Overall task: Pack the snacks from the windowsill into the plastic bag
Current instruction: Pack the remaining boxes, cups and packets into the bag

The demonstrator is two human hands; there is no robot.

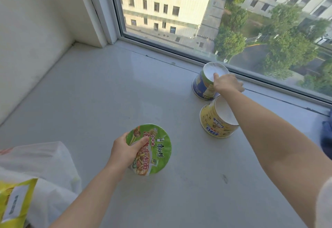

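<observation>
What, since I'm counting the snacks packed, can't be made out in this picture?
All in the head view.
Plastic bag: cut by the left and bottom edges; its walls hide the contents.
Yellow packet beside it: cut off likewise.
Right hand: its grip on the blue cup is unclear; the hand's own back hides the fingers.
Yellow cup: right side behind the forearm.
Dark blue thing: cut by the right edge, unidentifiable.

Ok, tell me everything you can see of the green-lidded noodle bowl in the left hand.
The round instant-noodle bowl with a green printed lid is sealed, its lid tilted toward the camera, showing Chinese lettering and a noodle picture. The left hand grips its rim, thumb across the lid, above the grey windowsill, left of the upturned blue noodle cup the right hand grips. Its body is mostly hidden.
</observation>
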